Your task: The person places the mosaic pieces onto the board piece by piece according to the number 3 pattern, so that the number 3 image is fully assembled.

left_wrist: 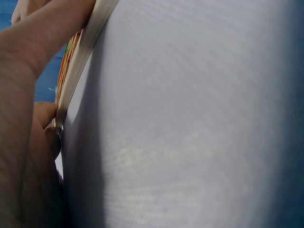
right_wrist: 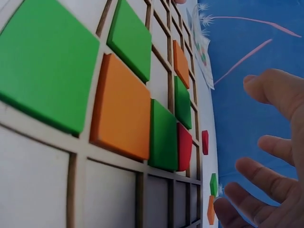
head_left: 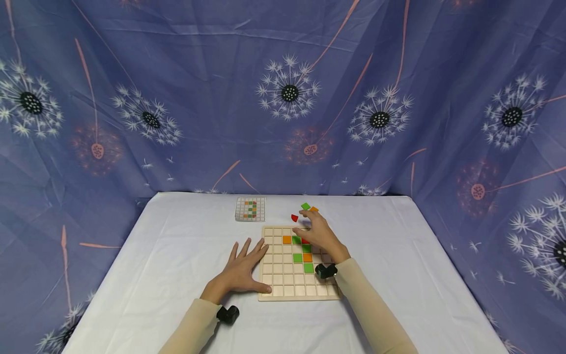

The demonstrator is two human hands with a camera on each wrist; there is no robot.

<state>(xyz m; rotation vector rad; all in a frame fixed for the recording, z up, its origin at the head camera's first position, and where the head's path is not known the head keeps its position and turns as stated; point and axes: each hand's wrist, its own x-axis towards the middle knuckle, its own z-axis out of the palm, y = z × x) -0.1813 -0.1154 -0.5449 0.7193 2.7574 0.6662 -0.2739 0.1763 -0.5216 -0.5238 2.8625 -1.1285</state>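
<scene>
Right hand [head_left: 322, 235]: my fingers stand apart, above the board [head_left: 283, 279], near a loose red piece [head_left: 294, 218]; my left hand [head_left: 240, 273], fingers spread, touches the board's edge.

We see a pale wooden board [head_left: 283, 279] lying flat, its grid holding seven tiles. Left to right, the farthest row has an orange tile [head_left: 287, 240], a green tile [head_left: 297, 240] and a round-edged red tile [right_wrist: 184, 148]; nearer sit three more greens and one orange. Beyond the far edge lie a loose red piece [head_left: 294, 218], green piece [head_left: 305, 206] and orange piece [head_left: 314, 209].
</scene>
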